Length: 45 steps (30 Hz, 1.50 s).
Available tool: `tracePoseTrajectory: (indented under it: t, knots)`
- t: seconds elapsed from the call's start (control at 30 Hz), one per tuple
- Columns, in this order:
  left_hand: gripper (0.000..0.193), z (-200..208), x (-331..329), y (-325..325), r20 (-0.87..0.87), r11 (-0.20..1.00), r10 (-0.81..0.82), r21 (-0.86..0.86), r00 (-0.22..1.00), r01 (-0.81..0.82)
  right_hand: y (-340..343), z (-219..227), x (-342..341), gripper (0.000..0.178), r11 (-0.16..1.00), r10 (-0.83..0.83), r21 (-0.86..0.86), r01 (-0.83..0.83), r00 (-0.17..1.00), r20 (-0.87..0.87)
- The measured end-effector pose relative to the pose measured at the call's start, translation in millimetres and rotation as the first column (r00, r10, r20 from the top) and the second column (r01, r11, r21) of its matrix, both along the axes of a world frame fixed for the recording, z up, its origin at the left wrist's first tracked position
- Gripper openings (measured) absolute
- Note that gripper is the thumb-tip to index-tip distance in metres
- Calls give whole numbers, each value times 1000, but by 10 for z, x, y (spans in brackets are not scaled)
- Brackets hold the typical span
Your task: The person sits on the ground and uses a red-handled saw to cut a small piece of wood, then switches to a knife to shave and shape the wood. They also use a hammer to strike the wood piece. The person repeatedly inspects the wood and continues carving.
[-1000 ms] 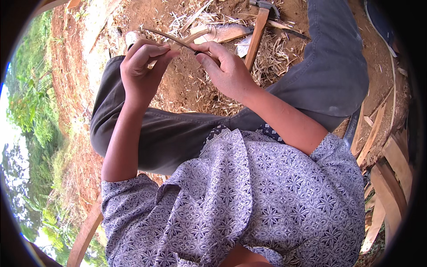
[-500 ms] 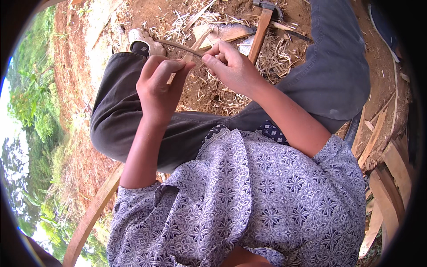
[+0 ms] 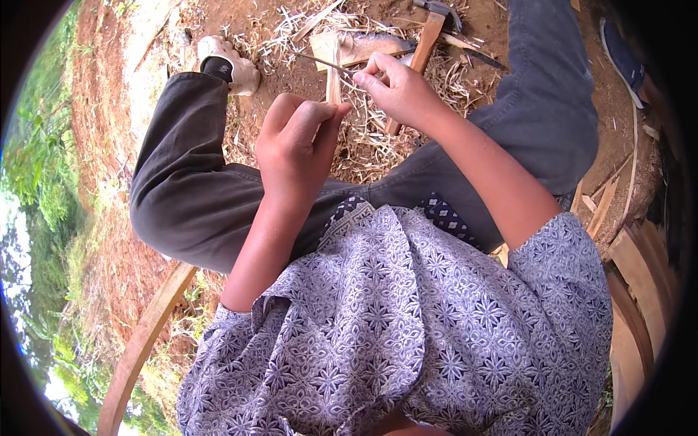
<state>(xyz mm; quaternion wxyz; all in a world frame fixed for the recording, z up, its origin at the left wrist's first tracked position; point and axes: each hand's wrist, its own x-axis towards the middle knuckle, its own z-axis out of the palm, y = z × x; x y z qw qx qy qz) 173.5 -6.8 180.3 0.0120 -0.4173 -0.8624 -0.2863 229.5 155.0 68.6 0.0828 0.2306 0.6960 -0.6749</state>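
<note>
Pinched in the closed fingers of my left hand (image 3: pixel 299 145) is a narrow, pale wood strip (image 3: pixel 333 86), pointing away from me. My right hand (image 3: pixel 398 89) is closed on one end of a thin, dark, blade-like piece (image 3: pixel 320 61). Its far end reaches left, and it crosses the strip in this view. I cannot tell whether the two touch, nor whether the dark piece is a knife or a thin rod. Both hands are above the ground between my bent legs.
A hammer (image 3: pixel 429 45) with a wooden handle lies beyond my right hand. Beside it is a flat wood offcut (image 3: pixel 367 48) among scattered shavings (image 3: pixel 363 156). Curved wood pieces (image 3: pixel 640 276) are piled at right. A beam (image 3: pixel 145 338) stands at left; a shoe (image 3: pixel 624 62) is at far right.
My left hand has shifted right, and the wood strip now points more straight away from me. My right hand has moved slightly right and away, with the dark piece tilting differently.
</note>
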Motion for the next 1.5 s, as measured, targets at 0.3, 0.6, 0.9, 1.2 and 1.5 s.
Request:
tracePoseTrajectory:
  t: [0.3, 0.6, 0.9, 1.2, 1.5]
  knots:
    - [18, 28, -117, -21, 66, 991, 116, 53, 991, -120, -58, -486, -36, 33, 987, -39, 158, 24, 995, 87]
    - [11, 53, -609, -45, -169, 998, 40, 47, 985, -33, -19, -27, -115, 43, 989, -44, 126, 72, 976, -213]
    - [9, 481, -1088, 152, -203, 910, -342, -317, 918, 269, 5, 478, -215, 28, 986, 29, 167, 13, 968, -248]
    - [9, 500, -1261, 302, -179, 823, -564, -207, 806, 529, 60, 415, -153, 24, 975, 11, 218, 38, 976, -219]
    - [9, 610, -1208, 300, -170, 820, -532, -347, 830, 455, -47, 553, -309, 32, 977, -43, 189, 98, 960, -275]
